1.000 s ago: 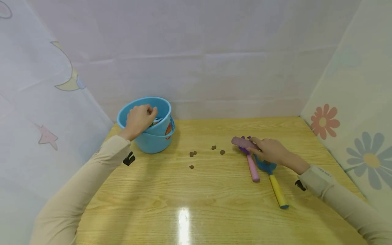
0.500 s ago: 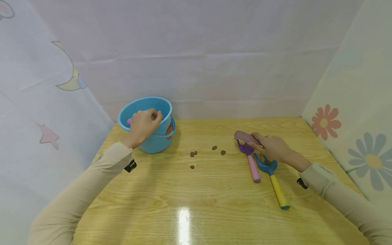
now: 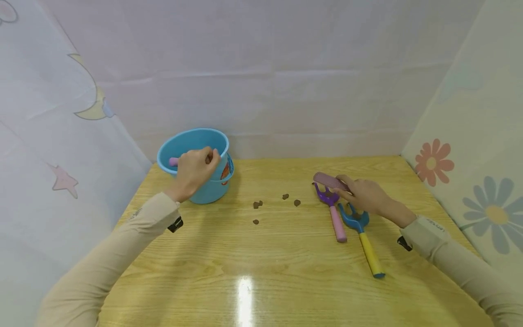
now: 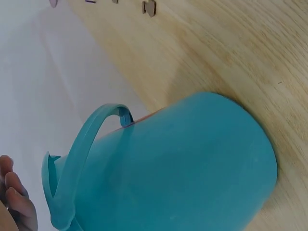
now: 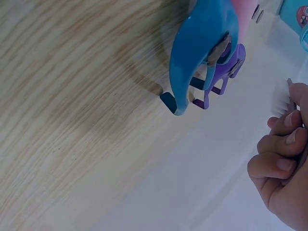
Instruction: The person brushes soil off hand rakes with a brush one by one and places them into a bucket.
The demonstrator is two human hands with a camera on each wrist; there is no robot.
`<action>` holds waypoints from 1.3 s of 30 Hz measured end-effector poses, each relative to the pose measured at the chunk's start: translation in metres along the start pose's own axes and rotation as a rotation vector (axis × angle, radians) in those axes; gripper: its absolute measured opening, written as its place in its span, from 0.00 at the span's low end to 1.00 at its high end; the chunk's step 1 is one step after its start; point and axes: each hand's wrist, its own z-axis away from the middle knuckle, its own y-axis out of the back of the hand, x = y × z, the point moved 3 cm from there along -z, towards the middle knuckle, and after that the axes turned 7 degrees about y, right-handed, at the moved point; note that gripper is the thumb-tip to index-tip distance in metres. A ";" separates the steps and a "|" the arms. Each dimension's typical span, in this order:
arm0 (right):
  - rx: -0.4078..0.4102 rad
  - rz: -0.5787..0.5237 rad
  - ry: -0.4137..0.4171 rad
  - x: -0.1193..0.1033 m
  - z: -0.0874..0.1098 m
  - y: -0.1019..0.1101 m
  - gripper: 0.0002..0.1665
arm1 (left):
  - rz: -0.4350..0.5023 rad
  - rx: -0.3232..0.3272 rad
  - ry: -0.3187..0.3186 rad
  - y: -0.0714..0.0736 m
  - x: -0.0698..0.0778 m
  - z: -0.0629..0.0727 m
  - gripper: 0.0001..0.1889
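My left hand (image 3: 194, 170) is over the mouth of a light-blue bucket (image 3: 206, 193), fingers curled and thumb near the forefinger; I cannot tell whether it pinches anything. A pink rod-like end (image 3: 173, 161) shows inside the bucket beside that hand. In the left wrist view the curled fingers (image 4: 21, 207) are just beyond the bucket's rim. My right hand (image 3: 367, 195) grips a mauve-backed brush (image 3: 328, 180), its white bristles (image 5: 281, 98) visible in the right wrist view. Beneath the brush lies a purple hand fork (image 3: 326, 196) with a pink handle, beside a blue hand fork (image 3: 354, 220) with a yellow handle.
Several small brown pieces (image 3: 297, 203) are scattered on the wooden table (image 3: 286, 263) between bucket and forks. Brown bits also sit on the fork heads. Pale cloth walls (image 3: 286, 91) stand behind and at both sides, close behind the bucket.
My left hand has drawn a little right and toward me over the bucket, uncovering the pink end. My right hand shifted slightly right, and the brush uncovers more of the purple fork.
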 end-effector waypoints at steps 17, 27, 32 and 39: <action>0.073 0.013 -0.029 0.006 0.003 0.002 0.31 | 0.071 0.131 -0.236 -0.046 0.030 0.028 0.18; 0.183 0.075 0.009 0.006 0.008 0.003 0.29 | 0.101 0.053 -0.224 -0.075 0.045 0.045 0.17; 0.202 0.078 0.011 0.006 0.009 0.002 0.27 | 0.071 -0.023 -0.178 -0.088 0.053 0.052 0.20; 0.206 0.084 -0.003 0.003 0.008 0.004 0.28 | 0.007 -0.145 -0.112 -0.103 0.064 0.058 0.18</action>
